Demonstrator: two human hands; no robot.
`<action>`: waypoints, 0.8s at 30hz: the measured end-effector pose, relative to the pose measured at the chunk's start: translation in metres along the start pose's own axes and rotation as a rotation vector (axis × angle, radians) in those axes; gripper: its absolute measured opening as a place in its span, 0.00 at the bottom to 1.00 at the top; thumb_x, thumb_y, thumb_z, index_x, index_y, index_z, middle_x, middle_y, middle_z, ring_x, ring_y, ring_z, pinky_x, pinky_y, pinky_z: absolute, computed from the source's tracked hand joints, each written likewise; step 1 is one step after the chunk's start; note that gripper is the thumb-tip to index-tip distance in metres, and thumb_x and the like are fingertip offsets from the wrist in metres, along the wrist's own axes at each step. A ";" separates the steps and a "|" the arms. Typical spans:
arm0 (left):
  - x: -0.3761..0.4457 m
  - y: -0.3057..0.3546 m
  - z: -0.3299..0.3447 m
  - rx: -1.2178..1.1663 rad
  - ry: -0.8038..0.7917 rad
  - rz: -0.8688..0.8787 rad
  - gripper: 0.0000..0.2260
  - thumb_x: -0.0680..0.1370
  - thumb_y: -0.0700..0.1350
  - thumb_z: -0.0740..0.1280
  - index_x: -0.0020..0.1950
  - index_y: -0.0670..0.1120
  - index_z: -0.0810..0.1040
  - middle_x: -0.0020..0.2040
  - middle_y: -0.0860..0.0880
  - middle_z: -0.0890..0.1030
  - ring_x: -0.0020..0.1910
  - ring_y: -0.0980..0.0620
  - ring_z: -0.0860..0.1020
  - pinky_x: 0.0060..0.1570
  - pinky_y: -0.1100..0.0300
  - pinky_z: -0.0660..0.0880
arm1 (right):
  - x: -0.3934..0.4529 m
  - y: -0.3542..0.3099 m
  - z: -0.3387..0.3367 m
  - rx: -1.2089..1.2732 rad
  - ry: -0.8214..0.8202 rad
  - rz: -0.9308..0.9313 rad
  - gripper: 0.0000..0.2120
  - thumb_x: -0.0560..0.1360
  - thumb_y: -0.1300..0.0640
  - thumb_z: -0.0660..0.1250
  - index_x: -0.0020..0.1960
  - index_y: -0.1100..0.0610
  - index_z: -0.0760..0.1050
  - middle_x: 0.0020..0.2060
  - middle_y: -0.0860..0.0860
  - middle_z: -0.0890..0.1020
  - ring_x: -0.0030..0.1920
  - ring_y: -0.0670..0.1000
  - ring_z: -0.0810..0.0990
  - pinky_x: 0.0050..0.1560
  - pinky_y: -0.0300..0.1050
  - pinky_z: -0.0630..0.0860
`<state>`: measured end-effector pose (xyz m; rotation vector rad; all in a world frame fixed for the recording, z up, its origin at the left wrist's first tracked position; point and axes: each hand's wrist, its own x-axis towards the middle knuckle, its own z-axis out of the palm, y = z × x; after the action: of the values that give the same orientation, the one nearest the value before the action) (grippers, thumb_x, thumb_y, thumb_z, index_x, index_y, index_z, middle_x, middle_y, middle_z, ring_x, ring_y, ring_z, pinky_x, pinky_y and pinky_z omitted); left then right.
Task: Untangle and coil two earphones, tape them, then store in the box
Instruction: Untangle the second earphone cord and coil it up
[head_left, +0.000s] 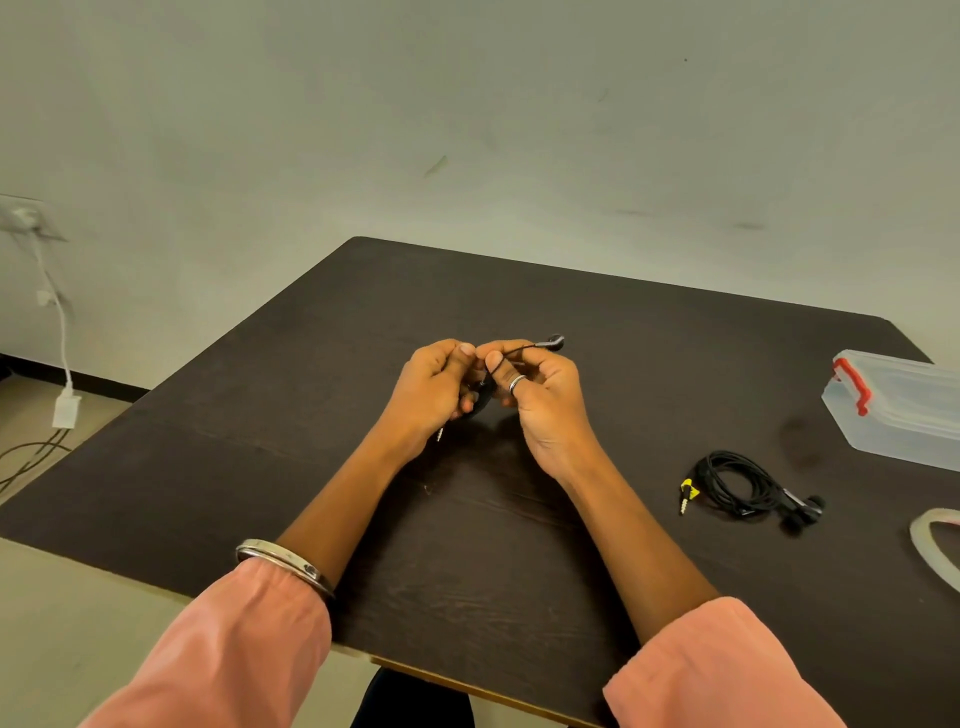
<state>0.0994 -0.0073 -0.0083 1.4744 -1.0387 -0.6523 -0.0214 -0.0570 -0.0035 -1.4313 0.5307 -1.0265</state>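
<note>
1. The left hand (434, 382) is curled around a small black bundle of cord, thumb and forefinger pinched at the top. A metal plug tip hangs just below its heel, near the wrist.

2. The right hand (530, 384) pinches the same cord. A strand crosses its thumb, and the thumb carries a ring. Both hands meet fingertip to fingertip above the middle of the tabletop (519, 545).

3. The held earphone (555, 342) shows one earbud sticking out past the right hand's fingers. Most of its cord is hidden between the two palms, so how many loops are made cannot be told.

4. Judged from this, the step in hand is coiling the held earphone: the last length near the earbud is being wound or tucked in.

5. The second earphone (743, 491) lies well to the right on the tabletop, already gathered in a loose coil, with a yellow-marked plug at its left end and its earbuds at the right. No tape on it can be made out.

6. The tape roll (930, 545) lies at the right edge, partly out of view, near that coil. The box (898, 410), clear with a red latch, stands behind it, lid apparently on.

7. The next move probably calls for keeping the bundle pinched in one hand while the other reaches right for the tape, so the loops do not spring loose.
</note>
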 end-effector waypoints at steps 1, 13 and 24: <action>0.001 -0.001 0.000 0.016 0.019 0.008 0.12 0.83 0.46 0.56 0.47 0.44 0.77 0.33 0.52 0.75 0.27 0.59 0.72 0.26 0.66 0.68 | 0.000 0.001 0.000 0.001 0.001 0.034 0.06 0.77 0.65 0.65 0.47 0.59 0.81 0.42 0.51 0.84 0.42 0.45 0.81 0.38 0.38 0.73; 0.005 -0.001 -0.002 -0.138 0.136 -0.031 0.14 0.84 0.47 0.56 0.41 0.46 0.74 0.30 0.51 0.71 0.26 0.57 0.70 0.24 0.66 0.65 | 0.005 -0.005 -0.005 0.282 -0.001 0.346 0.08 0.77 0.65 0.64 0.46 0.56 0.81 0.39 0.50 0.80 0.39 0.47 0.77 0.38 0.44 0.73; 0.002 0.002 -0.009 -0.342 0.187 -0.100 0.15 0.83 0.47 0.57 0.41 0.42 0.74 0.33 0.49 0.74 0.29 0.55 0.71 0.27 0.64 0.66 | 0.013 0.002 -0.031 -0.541 -0.230 0.058 0.31 0.63 0.83 0.53 0.38 0.50 0.82 0.53 0.48 0.81 0.55 0.46 0.79 0.55 0.39 0.77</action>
<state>0.1072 -0.0051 -0.0043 1.2645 -0.6745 -0.7099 -0.0398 -0.0847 -0.0054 -1.9683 0.7082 -0.6820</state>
